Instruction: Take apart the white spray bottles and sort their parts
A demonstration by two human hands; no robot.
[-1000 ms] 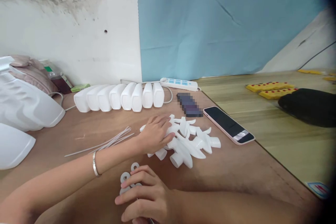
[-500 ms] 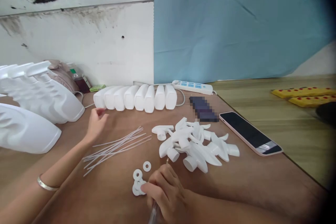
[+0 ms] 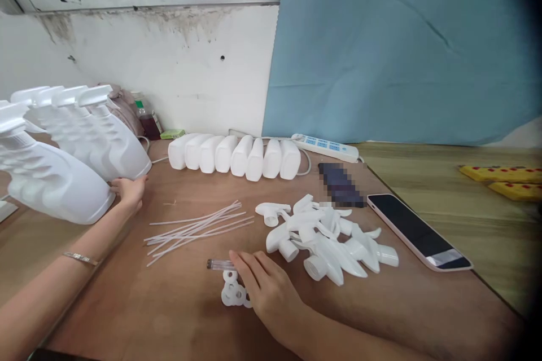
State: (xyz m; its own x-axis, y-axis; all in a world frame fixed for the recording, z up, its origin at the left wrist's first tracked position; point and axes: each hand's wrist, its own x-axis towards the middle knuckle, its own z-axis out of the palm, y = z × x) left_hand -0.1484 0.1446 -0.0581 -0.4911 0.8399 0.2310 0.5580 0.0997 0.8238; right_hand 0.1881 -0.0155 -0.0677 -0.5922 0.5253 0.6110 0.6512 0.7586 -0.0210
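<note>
My left hand (image 3: 130,192) is at the base of a white spray bottle (image 3: 63,180) on the left, fingers partly spread and seeming to touch its bottom edge. My right hand (image 3: 269,287) is closed around a thin tool with a clear handle (image 3: 221,264), which looks like a screwdriver; its shaft is hidden by the hand. Beneath the handle lie several white ring washers (image 3: 231,293). A pile of white spray trigger heads (image 3: 326,242) sits to the right of that hand. Thin white tubes (image 3: 195,228) lie loosely crossed between the two hands.
More white spray bottles (image 3: 114,141) with heads on stand at left. Along the wall is a row of white bottles (image 3: 248,158) lying with bases outward. A power strip (image 3: 326,146), a pixelated dark object (image 3: 342,185) and a phone (image 3: 417,231) are at right.
My left hand has moved left to the spray bottle's base. My right hand has turned, so the clear handle now points left over the washers. The view has shifted left.
</note>
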